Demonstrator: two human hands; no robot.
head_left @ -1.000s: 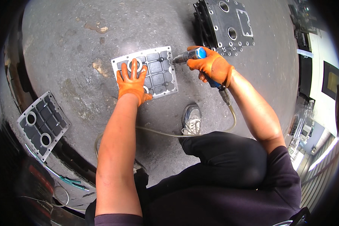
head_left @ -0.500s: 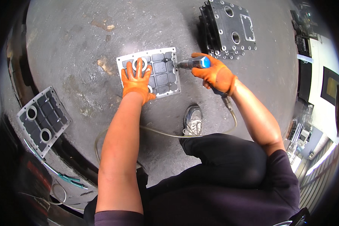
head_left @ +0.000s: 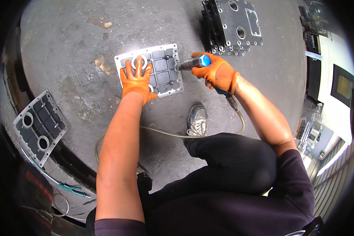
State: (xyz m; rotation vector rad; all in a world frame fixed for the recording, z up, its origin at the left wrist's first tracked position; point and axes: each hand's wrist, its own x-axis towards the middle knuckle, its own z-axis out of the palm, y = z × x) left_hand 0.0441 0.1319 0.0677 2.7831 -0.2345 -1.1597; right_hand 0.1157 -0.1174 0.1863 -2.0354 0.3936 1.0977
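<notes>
A grey cast-metal cover plate [head_left: 164,65] with a ribbed inside and bright rim lies flat on the floor ahead of me. Orange-gloved, my left hand [head_left: 137,80] presses on its left part with fingers spread, beside a round ring opening [head_left: 139,62]. My right hand [head_left: 219,74], gloved alike, is wrapped round a pistol-grip air drill [head_left: 192,63] with a blue rear cap. The tool's tip meets the plate's right edge; the exact bit is too small to make out. A clear air hose [head_left: 242,122] runs from its handle.
Several dark cover plates [head_left: 240,23] are stacked at the far right. Another ribbed plate [head_left: 41,126] lies at the left, near a teal air blow gun [head_left: 72,188]. My shoe [head_left: 197,120] stands near the plate, with the hose crossing by it.
The whole view has shifted slightly, so things sit a little further left and higher. My left hand stays on the plate; the air drill stays at its right edge.
</notes>
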